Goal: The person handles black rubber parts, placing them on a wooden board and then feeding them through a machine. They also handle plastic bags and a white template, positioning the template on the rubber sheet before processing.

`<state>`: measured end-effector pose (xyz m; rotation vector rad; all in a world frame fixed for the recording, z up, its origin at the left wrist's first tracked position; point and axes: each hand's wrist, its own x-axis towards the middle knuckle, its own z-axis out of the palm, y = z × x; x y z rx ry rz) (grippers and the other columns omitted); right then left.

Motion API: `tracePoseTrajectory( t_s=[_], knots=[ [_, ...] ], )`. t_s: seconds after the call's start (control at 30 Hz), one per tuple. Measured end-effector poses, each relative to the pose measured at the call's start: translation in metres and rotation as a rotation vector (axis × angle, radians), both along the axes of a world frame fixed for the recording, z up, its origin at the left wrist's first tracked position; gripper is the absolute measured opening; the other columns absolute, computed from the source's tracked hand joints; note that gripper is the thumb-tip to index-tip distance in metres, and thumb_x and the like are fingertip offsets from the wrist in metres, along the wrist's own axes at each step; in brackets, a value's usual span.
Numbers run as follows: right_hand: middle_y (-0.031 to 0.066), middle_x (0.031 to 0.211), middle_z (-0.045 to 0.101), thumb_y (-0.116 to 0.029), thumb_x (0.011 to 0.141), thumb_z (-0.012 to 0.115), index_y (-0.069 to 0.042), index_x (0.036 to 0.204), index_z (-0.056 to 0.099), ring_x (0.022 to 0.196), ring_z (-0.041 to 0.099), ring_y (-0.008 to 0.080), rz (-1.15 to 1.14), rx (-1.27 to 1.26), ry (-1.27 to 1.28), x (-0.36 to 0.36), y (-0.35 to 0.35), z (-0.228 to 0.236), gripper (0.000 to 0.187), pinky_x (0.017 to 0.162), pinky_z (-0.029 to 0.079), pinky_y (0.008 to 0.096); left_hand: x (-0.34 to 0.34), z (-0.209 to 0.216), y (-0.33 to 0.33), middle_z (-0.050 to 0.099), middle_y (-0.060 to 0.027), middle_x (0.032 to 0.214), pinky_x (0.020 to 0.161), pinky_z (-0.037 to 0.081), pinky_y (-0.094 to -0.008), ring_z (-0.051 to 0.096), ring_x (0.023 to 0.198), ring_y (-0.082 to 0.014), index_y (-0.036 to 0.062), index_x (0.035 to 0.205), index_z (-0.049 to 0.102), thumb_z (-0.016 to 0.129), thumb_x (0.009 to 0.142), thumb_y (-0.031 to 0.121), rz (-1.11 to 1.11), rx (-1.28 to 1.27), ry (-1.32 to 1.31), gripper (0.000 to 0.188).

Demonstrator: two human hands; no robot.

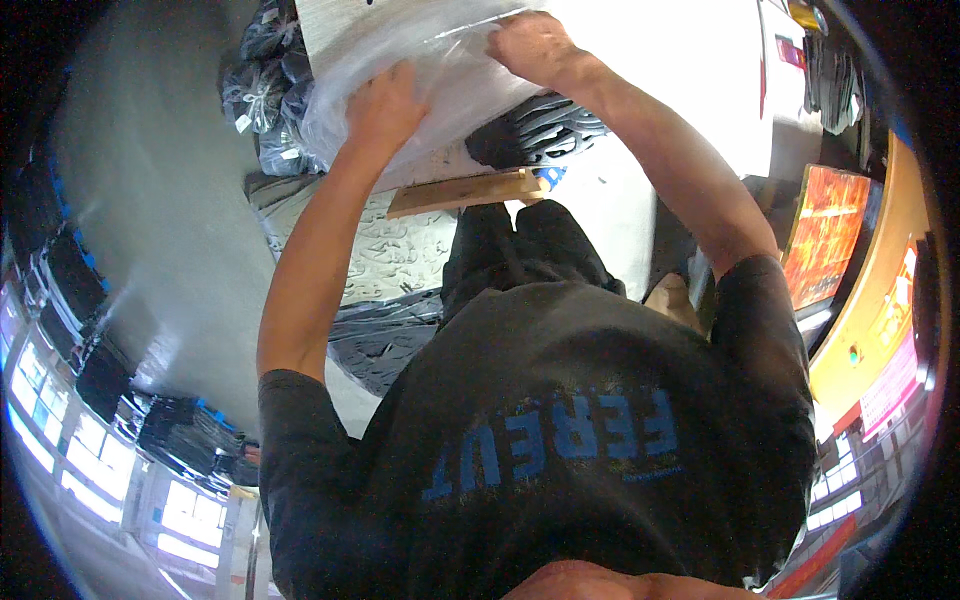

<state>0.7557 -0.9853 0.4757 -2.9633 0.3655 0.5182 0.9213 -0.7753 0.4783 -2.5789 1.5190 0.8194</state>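
Note:
Clear plastic bag (455, 85) lies crumpled across the light work surface at the top of the view. My left hand (385, 108) presses into its left part, and folds of film and the hand itself hide most of its fingers. Farther right, my right hand (533, 47) is closed on the far edge of the bag, where a strip of film stretches taut toward the left. A stack of thin, black curved pieces (540, 130) lies just nearer than the bag, below my right hand.
Several dark bundles in tied clear bags (262, 100) are piled left of the table. A wooden strip (465, 192) runs along the near side. Below it are a light sheet with cut-out shapes (385, 250) and dark flat pieces (385, 340). An orange panel (828, 235) stands at right.

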Motion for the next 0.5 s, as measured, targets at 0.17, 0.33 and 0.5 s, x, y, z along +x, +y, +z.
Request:
tracePoseTrajectory(
  t_s=[0.17, 0.33, 0.5],
  knots=[
    [0.0144, 0.107, 0.077, -0.005, 0.092, 0.067, -0.005, 0.1, 0.077, 0.103, 0.076, 0.0315, -0.001, 0.085, 0.096, -0.032, -0.014, -0.012, 0.013, 0.085, 0.064, 0.0427, 0.013, -0.018, 0.007, 0.06, -0.0197, 0.147, 0.11, 0.048, -0.0534, 0.058, 0.135, -0.0411, 0.0133, 0.152, 0.052, 0.083, 0.078, 0.051, 0.042, 0.103, -0.022, 0.089],
    [0.0151, 0.103, 0.078, -0.009, 0.09, 0.071, -0.007, 0.099, 0.078, 0.099, 0.078, 0.0298, 0.194, -0.053, -0.023, -0.025, 0.001, 0.007, 0.011, 0.085, 0.064, 0.0413, 0.021, -0.015, 0.0, 0.051, -0.0189, 0.157, 0.11, 0.046, -0.0596, 0.053, 0.14, -0.0414, 0.0187, 0.156, 0.045, 0.086, 0.075, 0.051, -0.017, 0.229, 0.051, 0.096],
    [0.0107, 0.13, 0.069, -0.026, 0.095, 0.072, -0.013, 0.145, 0.057, 0.123, 0.068, 0.0276, -0.02, -0.054, -0.028, 0.011, 0.014, 0.0, 0.053, 0.1, 0.059, 0.0431, 0.012, -0.016, 0.004, 0.056, -0.0203, 0.152, 0.109, 0.049, -0.0545, 0.057, 0.136, -0.0423, 0.0184, 0.162, 0.037, 0.088, 0.073, 0.048, -0.126, 0.072, -0.105, 0.107]
  ],
)
